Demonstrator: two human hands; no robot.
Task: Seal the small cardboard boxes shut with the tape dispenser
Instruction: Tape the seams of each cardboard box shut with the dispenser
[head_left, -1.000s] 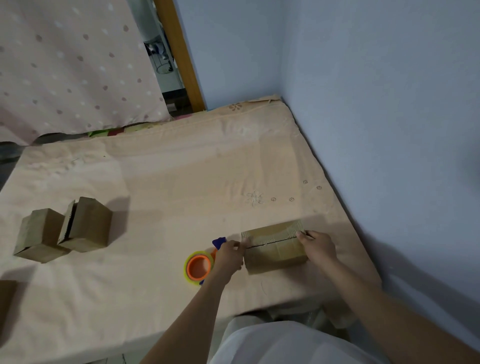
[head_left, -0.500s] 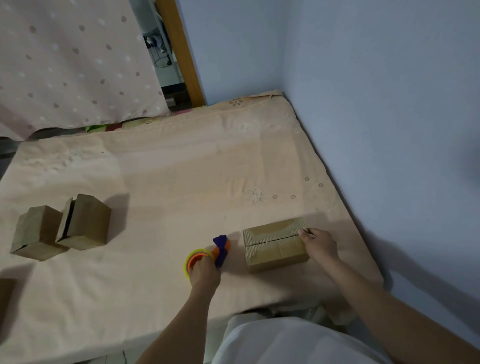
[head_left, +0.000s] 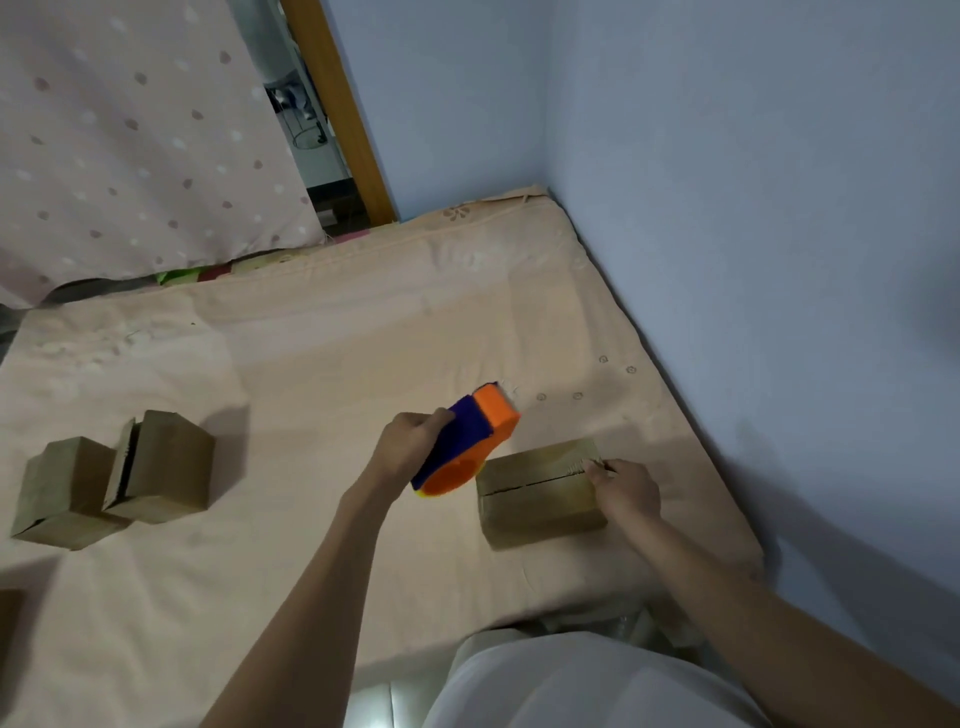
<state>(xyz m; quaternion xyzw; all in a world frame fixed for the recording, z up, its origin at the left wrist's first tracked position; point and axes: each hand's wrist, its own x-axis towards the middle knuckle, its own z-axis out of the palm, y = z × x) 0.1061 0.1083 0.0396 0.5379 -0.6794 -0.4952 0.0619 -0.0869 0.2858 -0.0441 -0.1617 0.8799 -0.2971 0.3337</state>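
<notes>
A small cardboard box (head_left: 537, 499) lies on the peach sheet near the front right, its top flaps meeting along a dark seam. My right hand (head_left: 626, 491) rests at the box's right end, fingertips pressing the flap edge. My left hand (head_left: 408, 441) grips the orange and blue tape dispenser (head_left: 467, 441), lifted off the sheet and tilted, just left of and above the box's left end. Two more cardboard boxes (head_left: 156, 467) (head_left: 62, 493) sit side by side at the far left; one has a flap standing ajar.
The bed's peach sheet (head_left: 322, 364) is bounded by a blue wall (head_left: 753, 260) on the right and back. A dotted curtain (head_left: 130, 140) hangs at back left beside a wooden post (head_left: 337, 109). Another brown object's corner (head_left: 8, 623) shows at the left edge.
My left hand left the box's left end, took hold of the tape dispenser on the sheet, and lifted it up toward the box. My right hand stayed at the box's right end.
</notes>
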